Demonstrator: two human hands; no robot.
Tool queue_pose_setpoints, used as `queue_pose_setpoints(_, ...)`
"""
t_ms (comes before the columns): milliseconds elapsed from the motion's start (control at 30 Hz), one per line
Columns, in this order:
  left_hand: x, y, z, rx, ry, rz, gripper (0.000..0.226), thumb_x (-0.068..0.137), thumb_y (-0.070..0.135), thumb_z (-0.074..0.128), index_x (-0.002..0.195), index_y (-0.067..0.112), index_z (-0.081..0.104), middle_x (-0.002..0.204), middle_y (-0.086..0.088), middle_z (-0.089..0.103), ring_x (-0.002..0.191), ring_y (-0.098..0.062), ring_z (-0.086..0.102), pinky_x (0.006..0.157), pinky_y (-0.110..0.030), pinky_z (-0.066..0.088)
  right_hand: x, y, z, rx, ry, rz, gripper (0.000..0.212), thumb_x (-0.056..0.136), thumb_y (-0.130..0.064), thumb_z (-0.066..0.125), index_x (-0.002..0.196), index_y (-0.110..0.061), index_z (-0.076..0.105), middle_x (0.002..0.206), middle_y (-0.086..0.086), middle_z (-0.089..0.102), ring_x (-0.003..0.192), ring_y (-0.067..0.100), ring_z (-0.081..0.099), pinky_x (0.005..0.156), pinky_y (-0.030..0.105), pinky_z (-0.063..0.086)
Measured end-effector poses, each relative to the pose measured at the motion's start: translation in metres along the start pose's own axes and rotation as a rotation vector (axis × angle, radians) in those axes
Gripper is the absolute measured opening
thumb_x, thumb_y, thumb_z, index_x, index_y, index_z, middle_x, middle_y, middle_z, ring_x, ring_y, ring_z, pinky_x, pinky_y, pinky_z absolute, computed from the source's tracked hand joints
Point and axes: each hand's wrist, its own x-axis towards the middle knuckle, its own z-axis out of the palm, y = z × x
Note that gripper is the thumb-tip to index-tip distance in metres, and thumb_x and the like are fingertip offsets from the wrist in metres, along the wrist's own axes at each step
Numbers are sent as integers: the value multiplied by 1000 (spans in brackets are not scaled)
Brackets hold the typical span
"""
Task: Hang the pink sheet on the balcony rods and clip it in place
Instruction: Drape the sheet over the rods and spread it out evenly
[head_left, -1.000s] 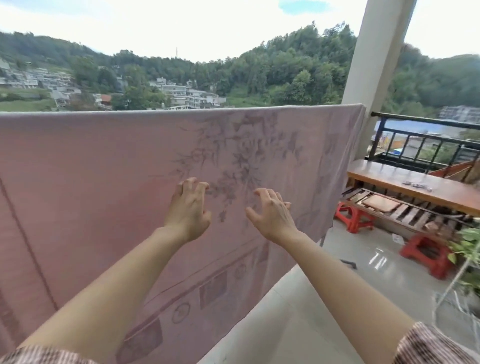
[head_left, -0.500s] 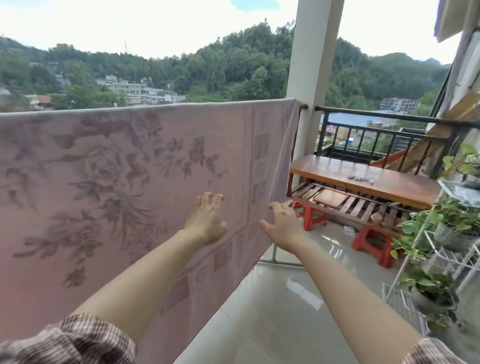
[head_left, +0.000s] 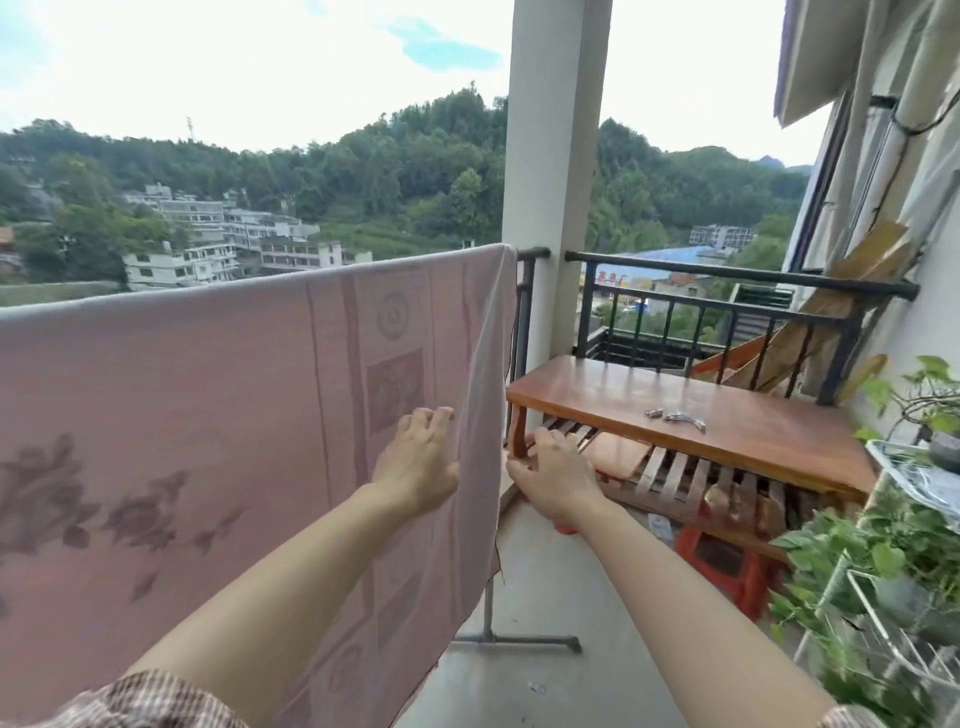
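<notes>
The pink sheet (head_left: 218, 395) with a flower pattern hangs over a rod, filling the left half of the head view; its right edge drops beside the black railing (head_left: 737, 273). My left hand (head_left: 418, 460) is spread, fingers against the sheet close to that right edge. My right hand (head_left: 553, 475) is just past the edge, fingers apart, holding nothing. Two metal clips (head_left: 675, 415) lie on the wooden bench (head_left: 769, 441) to the right.
A white pillar (head_left: 553, 171) stands behind the sheet's right end. The drying rack's foot (head_left: 519, 642) rests on the floor. Red stools (head_left: 727, 564) sit under the bench. Potted plants on a white wire rack (head_left: 893, 582) crowd the right side.
The view has swung right along the sheet. Both hands have slid from the middle of the sheet to its right edge, and the right hand is now off the cloth.
</notes>
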Motion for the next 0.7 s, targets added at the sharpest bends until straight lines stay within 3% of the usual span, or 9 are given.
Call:
queue_pose_setpoints(133,75,24,36,-4,23,-4,57,86,18,49,140,16,30,137,-8,37,126,-26,33,98,-38,41,78,43,-9,18,-2,26,40,88,-43,50,119,-20,50,126,2,50,122,25,44,101,47,35)
queue_pose_setpoints(533,307,78,106,66,257,-98,55,86,16,48,140,15,34,140,-6,38,130,-24,28,103,-34,35,341,156,-50,99,-86,-203,45,92,-41,49,130,-16,48,130,3,53,120,23,49,103,46,39)
queue_pose_setpoints(700,375,76,138,81,289,-205,53,85,17,50,136,18,39,135,-3,43,128,-23,35,104,-35,35,434,177,-42,227,-152,-287,41,94,-30,49,130,-9,49,129,8,56,112,23,54,93,33,43)
